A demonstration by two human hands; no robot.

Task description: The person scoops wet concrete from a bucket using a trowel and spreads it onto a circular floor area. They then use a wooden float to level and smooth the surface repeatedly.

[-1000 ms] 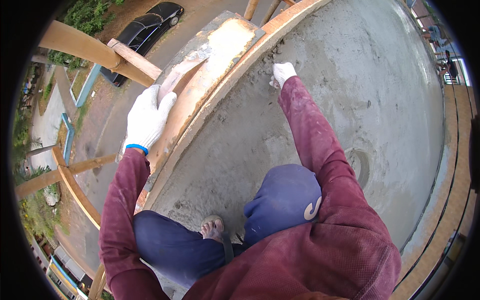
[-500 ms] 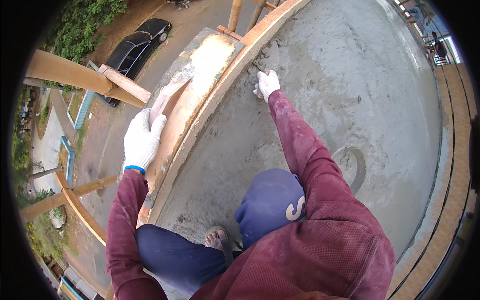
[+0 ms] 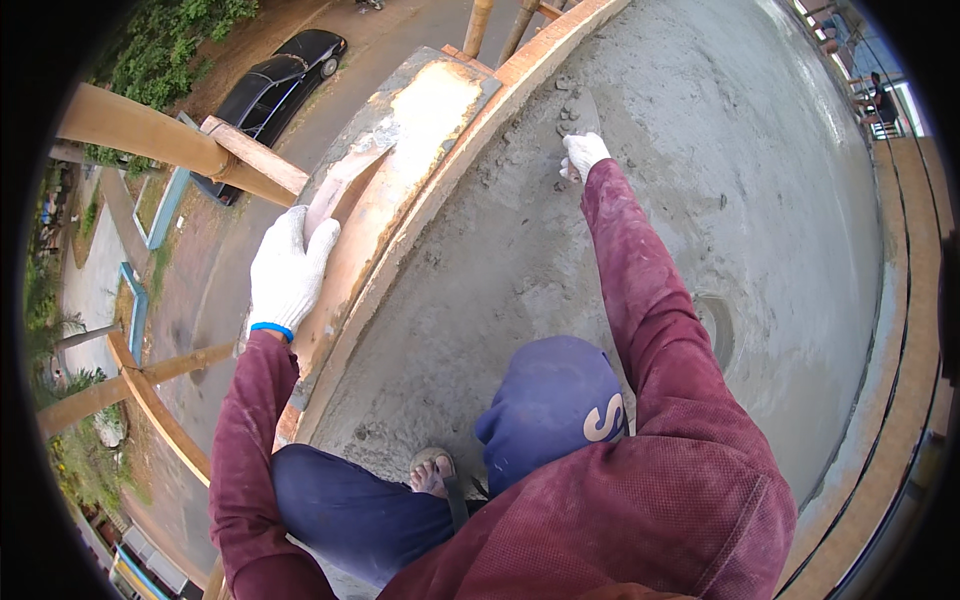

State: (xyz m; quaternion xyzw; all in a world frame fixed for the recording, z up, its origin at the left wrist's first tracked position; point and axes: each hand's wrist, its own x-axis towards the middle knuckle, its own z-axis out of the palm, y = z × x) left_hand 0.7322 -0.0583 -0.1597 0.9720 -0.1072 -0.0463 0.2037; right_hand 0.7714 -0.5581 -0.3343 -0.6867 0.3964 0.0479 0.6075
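My right hand (image 3: 584, 157), in a white knit glove, is closed around the handle of a trowel (image 3: 582, 106). The trowel's grey blade points away from me, with lumps of mortar on and around it, low over the wet cement surface (image 3: 450, 290). Most of the handle is hidden by the fingers. My left hand (image 3: 286, 272), gloved too with a blue cuff, grips a raised wooden strip (image 3: 336, 188) on the formwork board (image 3: 430, 105) at the left. Its thumb lies on the near side; the fingertips are partly hidden.
A curved wooden edge (image 3: 440, 205) borders the cement, with a drop to the road beyond. Wooden poles (image 3: 150, 130) stand outside it; a black car (image 3: 270, 100) is parked below. A ring-shaped mark (image 3: 715, 325) shows in the cement. Cables run along the right ledge (image 3: 910, 300).
My right hand has moved the trowel to the right, away from the wooden edge. My left hand has kept its hold on the strip.
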